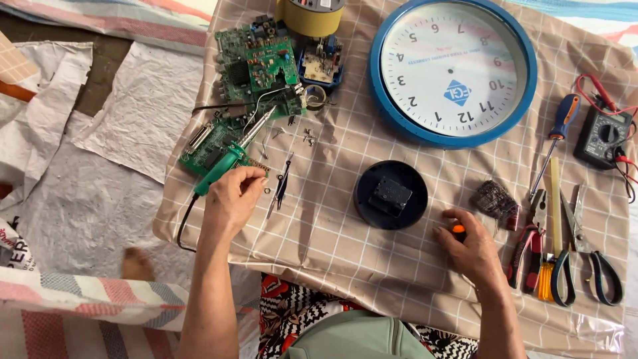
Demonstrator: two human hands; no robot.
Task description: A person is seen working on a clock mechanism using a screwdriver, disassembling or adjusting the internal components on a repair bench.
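My left hand [232, 198] rests on the checked cloth [332, 233], fingers pinched over a small part by the green circuit boards [256, 73]; a green-handled soldering iron [229, 159] lies just beside it. My right hand [468, 246] is closed around a small orange-handled tool [458, 229] on the cloth, right of the round black clock mechanism [391, 195]. Tweezers [282, 183] lie between the hands. A blue-rimmed wall clock [453, 70] lies face up further back.
At the right lie a screwdriver [555, 149], red pliers [528, 242], scissors [588, 252], a yellow-handled tool [548, 272], steel wool [495, 198] and a multimeter [603, 136]. A yellow tape roll [309, 14] sits at the back. Small screws [307, 136] are scattered near the boards.
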